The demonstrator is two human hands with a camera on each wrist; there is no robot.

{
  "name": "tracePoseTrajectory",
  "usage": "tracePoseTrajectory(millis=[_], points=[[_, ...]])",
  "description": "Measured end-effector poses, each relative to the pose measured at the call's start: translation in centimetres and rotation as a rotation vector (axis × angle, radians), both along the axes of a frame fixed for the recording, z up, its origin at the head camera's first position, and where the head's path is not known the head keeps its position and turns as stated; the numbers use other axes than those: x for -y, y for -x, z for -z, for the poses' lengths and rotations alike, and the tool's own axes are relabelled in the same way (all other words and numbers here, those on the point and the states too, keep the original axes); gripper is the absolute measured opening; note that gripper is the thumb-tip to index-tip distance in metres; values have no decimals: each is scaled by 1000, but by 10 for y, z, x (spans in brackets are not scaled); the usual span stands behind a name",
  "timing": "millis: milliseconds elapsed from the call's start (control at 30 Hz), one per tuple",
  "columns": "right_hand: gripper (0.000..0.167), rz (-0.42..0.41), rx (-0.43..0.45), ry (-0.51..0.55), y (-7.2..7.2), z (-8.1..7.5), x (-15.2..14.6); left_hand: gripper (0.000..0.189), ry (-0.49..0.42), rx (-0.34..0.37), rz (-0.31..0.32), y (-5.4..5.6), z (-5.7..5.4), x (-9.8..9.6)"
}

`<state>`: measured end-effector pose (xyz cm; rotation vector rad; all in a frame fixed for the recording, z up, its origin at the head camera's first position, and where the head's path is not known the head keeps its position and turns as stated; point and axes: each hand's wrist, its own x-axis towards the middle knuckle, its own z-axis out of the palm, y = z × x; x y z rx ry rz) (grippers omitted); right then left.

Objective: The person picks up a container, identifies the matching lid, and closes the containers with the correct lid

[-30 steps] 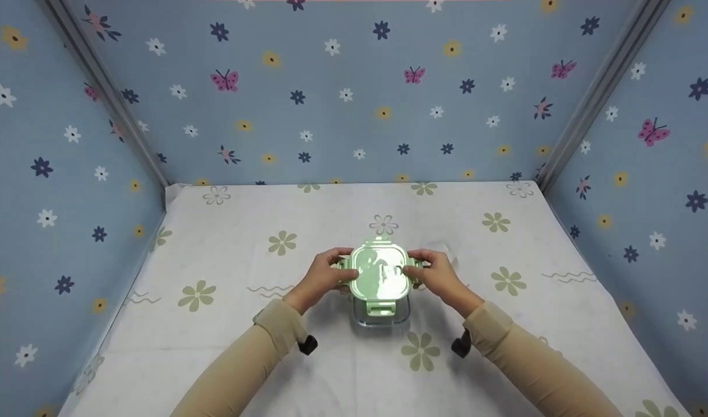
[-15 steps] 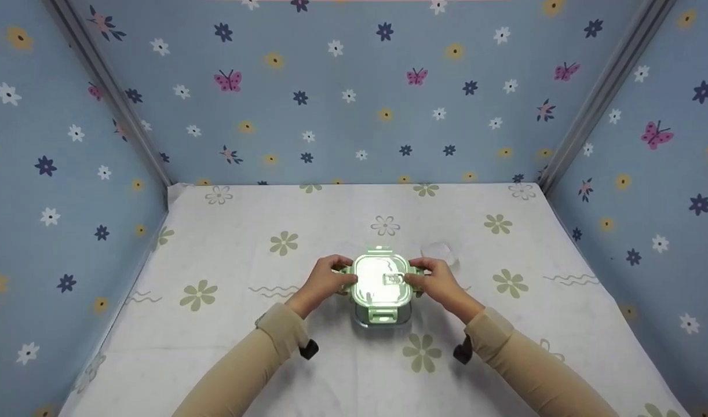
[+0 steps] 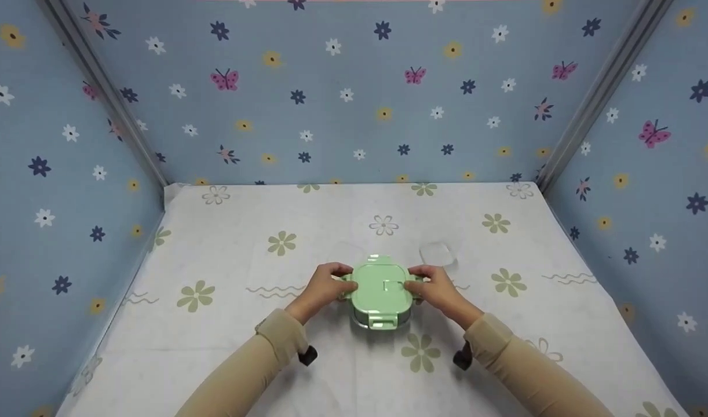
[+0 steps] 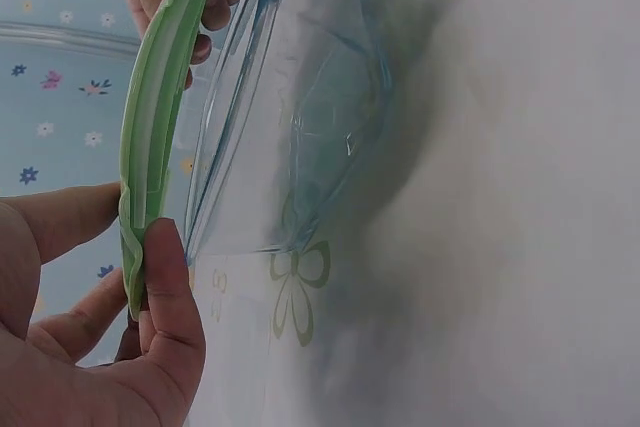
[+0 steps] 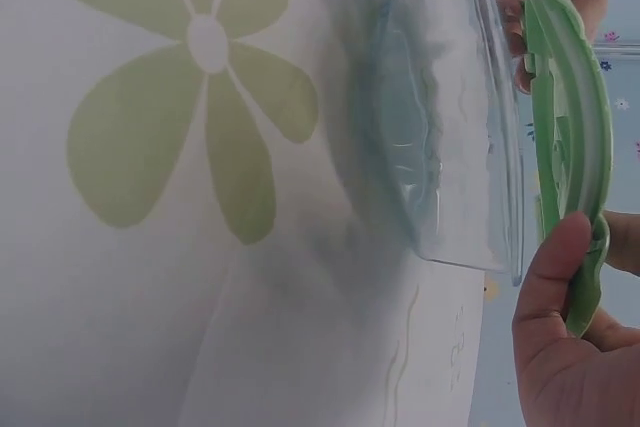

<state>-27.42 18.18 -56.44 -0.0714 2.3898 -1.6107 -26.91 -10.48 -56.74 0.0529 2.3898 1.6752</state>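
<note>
A green lid (image 3: pixel 382 288) with side flaps is held level just above a clear glass food container (image 4: pixel 290 117) on the table. The left hand (image 3: pixel 324 288) pinches the lid's left flap between thumb and fingers. On the opposite side the right hand (image 3: pixel 441 289) pinches the right flap in the same manner. Both wrist views show a narrow gap between the lid and the container's rim (image 5: pixel 500 117). From the head view the lid covers most of the container, and only its front wall (image 3: pixel 362 321) shows.
Behind the right hand lies a small clear square object (image 3: pixel 437 253). A fainter transparent shape (image 3: pixel 347 250) is behind the left hand. White flowered cloth (image 3: pixel 232 336) covers the table, and blue patterned walls (image 3: pixel 354 87) stand at the back and both sides.
Both hands have brought the lid toward the person and over the container, covering more of it. The bright glare on the lid has gone. The clear object behind the right hand shows more fully.
</note>
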Motion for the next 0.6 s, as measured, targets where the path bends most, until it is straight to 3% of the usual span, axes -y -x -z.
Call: tracePoseTrajectory(millis=[333,600], points=[[39,-4,-56,-43,-4,12,-2,37,30,-9,-4,-5,7,-1],[41,-11,-58,-41,-6,13,-4,40,-1,3,7,-7,13,-2]])
